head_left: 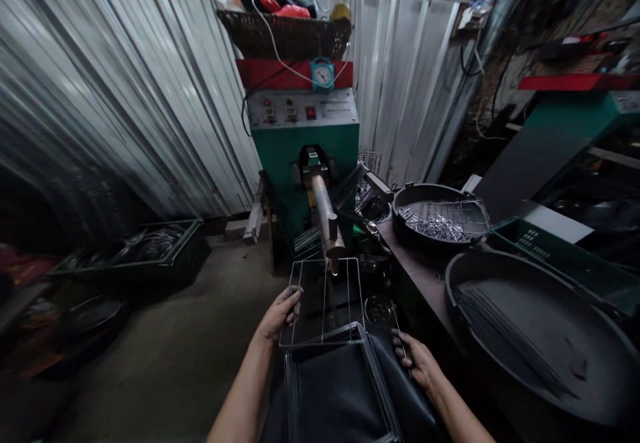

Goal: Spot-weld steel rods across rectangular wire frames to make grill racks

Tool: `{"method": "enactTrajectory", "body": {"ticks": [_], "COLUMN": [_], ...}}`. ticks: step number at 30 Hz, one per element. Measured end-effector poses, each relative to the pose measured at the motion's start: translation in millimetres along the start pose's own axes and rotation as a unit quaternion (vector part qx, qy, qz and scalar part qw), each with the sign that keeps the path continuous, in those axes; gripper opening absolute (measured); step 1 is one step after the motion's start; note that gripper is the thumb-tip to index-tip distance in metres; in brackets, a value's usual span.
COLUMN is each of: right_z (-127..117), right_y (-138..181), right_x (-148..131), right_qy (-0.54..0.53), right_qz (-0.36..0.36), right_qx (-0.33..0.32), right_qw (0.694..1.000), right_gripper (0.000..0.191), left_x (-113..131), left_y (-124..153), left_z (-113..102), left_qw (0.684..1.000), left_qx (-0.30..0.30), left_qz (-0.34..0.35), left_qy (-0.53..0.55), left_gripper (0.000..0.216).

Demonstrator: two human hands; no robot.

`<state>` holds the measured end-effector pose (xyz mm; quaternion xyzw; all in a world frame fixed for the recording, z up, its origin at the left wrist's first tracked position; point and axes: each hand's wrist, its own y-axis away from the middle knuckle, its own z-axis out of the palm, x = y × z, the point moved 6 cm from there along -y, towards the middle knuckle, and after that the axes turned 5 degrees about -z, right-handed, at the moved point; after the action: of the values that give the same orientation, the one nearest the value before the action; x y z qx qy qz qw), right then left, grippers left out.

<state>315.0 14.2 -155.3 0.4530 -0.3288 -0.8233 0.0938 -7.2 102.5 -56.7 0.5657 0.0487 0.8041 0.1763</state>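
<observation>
My left hand [284, 311] is closed on the left side of a rectangular wire frame [324, 301] with thin bars running along it. The far end of that frame lies at the tip of the spot welder's arm [327, 226]. In my right hand [414, 355], pinched between thumb and fingers, is a thin wire rod [401, 337], off to the right of the frame. A stack of rectangular wire frames [291, 389] rests on the black apron [337, 389] over my lap.
Behind the arm stands the green welding machine [305, 133]. At right, a bench [417, 273] bears a round pan [400, 219] of short metal pieces and a larger pan [565, 336] with dark rods. A crate [185, 249] sits on the floor at left.
</observation>
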Motion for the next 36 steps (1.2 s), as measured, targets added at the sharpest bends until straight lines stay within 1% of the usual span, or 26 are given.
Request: {"method": "enactTrajectory", "body": {"ticks": [2, 3, 5, 7, 8, 9, 10, 12, 14, 16, 17, 19, 22, 25, 28, 29, 31, 34, 36], "right_z": [-1, -2, -5, -7, -8, -9, -9, -7, -3, 5, 11, 23, 39, 43, 39, 38, 39, 43, 51], "right_y": [0, 0, 2, 3, 5, 6, 8, 12, 19, 26, 30, 38, 44, 48, 53, 55, 58, 62, 65], "right_x": [2, 3, 2, -2, -5, -10, -17, -34, -51, -63, -66, -61, -40, -29, -37, -40, -44, -43, -46], "right_qy": [-0.009, -0.016, -0.031, -0.039, -0.040, -0.039, -0.038, -0.024, 0.008, 0.068, 0.109, 0.195, 0.297, 0.340, 0.341, 0.342, 0.355, 0.377, 0.391], "right_qz": [-0.003, -0.003, -0.005, -0.013, -0.020, -0.032, -0.048, -0.092, -0.150, -0.208, -0.233, -0.263, -0.272, -0.297, -0.344, -0.350, -0.339, -0.311, -0.332], "right_qx": [0.001, 0.000, -0.002, -0.001, -0.001, 0.000, -0.002, -0.008, -0.021, -0.032, -0.038, -0.059, -0.097, -0.091, -0.064, -0.065, -0.081, -0.113, -0.138], "right_qw": [1.000, 1.000, 1.000, 0.999, 0.999, 0.999, 0.998, 0.995, 0.988, 0.975, 0.966, 0.943, 0.910, 0.887, 0.872, 0.869, 0.867, 0.865, 0.847], "right_gripper": [0.008, 0.007, 0.006, 0.007, 0.008, 0.009, 0.012, 0.016, 0.022, 0.026, 0.027, 0.027, 0.026, 0.030, 0.039, 0.038, 0.033, 0.029, 0.027], "left_x": [1, 0, -4, -11, -15, -19, -24, -34, -45, -55, -58, -58, -51, -46, -44, -43, -42, -44, -46], "left_y": [-16, -23, -31, -28, -23, -16, -8, 11, 34, 56, 65, 79, 90, 96, 102, 103, 106, 106, 104], "left_z": [-6, -13, -32, -54, -63, -70, -74, -74, -64, -51, -45, -35, -21, -9, -2, -1, 1, 0, -1], "left_qw": [0.999, 0.996, 0.979, 0.948, 0.934, 0.926, 0.925, 0.933, 0.938, 0.933, 0.927, 0.905, 0.844, 0.791, 0.758, 0.751, 0.750, 0.771, 0.786], "left_qx": [0.052, 0.091, 0.198, 0.305, 0.339, 0.355, 0.350, 0.303, 0.233, 0.187, 0.183, 0.207, 0.250, 0.252, 0.250, 0.254, 0.259, 0.252, 0.241], "left_qz": [0.010, 0.009, -0.008, -0.031, -0.038, -0.041, -0.037, -0.022, -0.010, -0.002, 0.003, 0.028, 0.079, 0.101, 0.110, 0.115, 0.126, 0.129, 0.132], "left_qy": [-0.004, -0.011, -0.048, -0.089, -0.107, -0.124, -0.143, -0.195, -0.258, -0.307, -0.326, -0.370, -0.467, -0.548, -0.592, -0.599, -0.596, -0.571, -0.554], "left_gripper": [0.035, 0.039, 0.046, 0.050, 0.049, 0.047, 0.044, 0.039, 0.034, 0.030, 0.028, 0.023, 0.018, 0.022, 0.022, 0.021, 0.020, 0.020, 0.020]}}
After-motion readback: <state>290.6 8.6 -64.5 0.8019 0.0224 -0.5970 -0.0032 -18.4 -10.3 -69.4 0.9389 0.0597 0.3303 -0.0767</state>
